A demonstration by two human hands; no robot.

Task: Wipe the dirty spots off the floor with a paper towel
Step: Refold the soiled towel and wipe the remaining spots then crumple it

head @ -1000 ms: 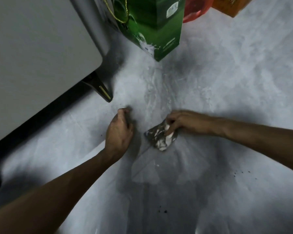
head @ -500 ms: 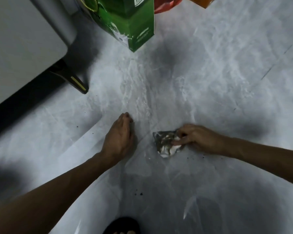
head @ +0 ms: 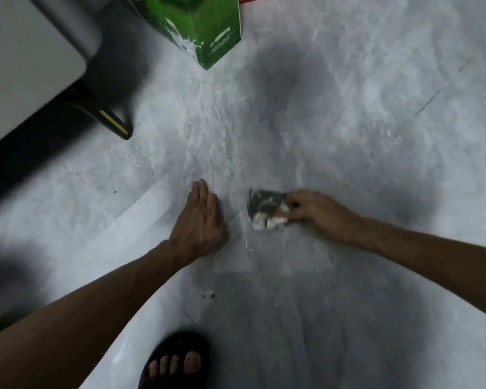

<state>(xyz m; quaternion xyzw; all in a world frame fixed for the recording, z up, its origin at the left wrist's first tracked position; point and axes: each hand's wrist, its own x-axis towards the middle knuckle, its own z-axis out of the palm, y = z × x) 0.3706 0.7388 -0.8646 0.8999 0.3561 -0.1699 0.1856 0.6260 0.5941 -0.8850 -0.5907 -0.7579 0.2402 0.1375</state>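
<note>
My right hand (head: 317, 213) presses a crumpled, dirt-stained paper towel (head: 265, 209) onto the grey marbled floor (head: 362, 122), fingers pinched on its right edge. My left hand (head: 199, 220) lies flat on the floor just left of the towel, fingers together and pointing away, holding nothing. Small dark specks (head: 209, 295) dot the floor below the hands; more specks (head: 299, 242) sit under the towel, and a few specks (head: 115, 192) lie to the left.
A green carton (head: 208, 29) stands at the top centre. A grey furniture piece (head: 26, 60) with a dark leg (head: 111, 123) fills the upper left. My foot in a black sandal (head: 177, 360) is at the bottom centre.
My right hand has dragged the paper towel to the right and slightly nearer across the floor. The left hand stays planted. The view has tilted down, bringing my foot into sight.
</note>
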